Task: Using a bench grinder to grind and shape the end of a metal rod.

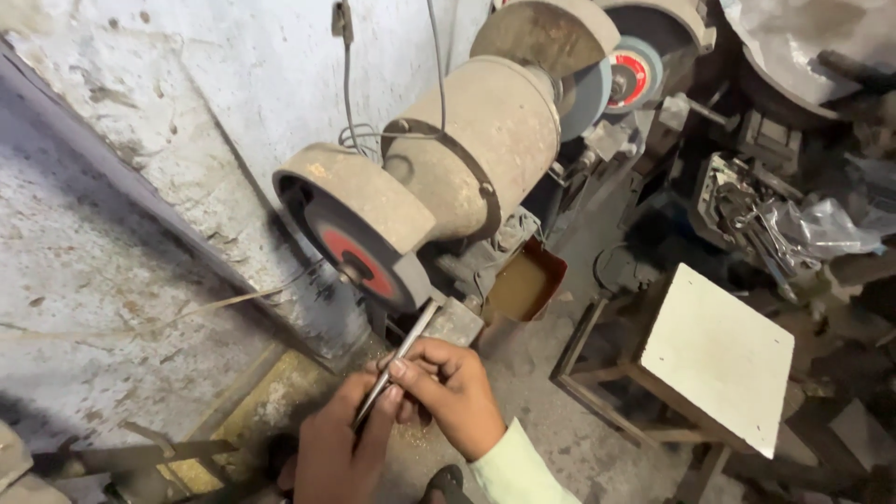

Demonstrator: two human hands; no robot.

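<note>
Both hands grip a thin metal rod [397, 359]: the left hand [338, 448] is closed around its lower end, the right hand [450, 390] pinches its middle. The rod's tip rests on the small rest [455, 320] just below the grinding wheel [353, 250] of a dusty bench grinder [467, 149], near a tin of brown liquid [525, 285].

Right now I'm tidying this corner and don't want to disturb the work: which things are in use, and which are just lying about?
In use:
- metal rod, held by left hand and right hand
- near grinding wheel of the bench grinder
- tool rest

Lying about:
- white-topped stool
- tray of brown liquid
- pile of tools
- plastic bag
</note>
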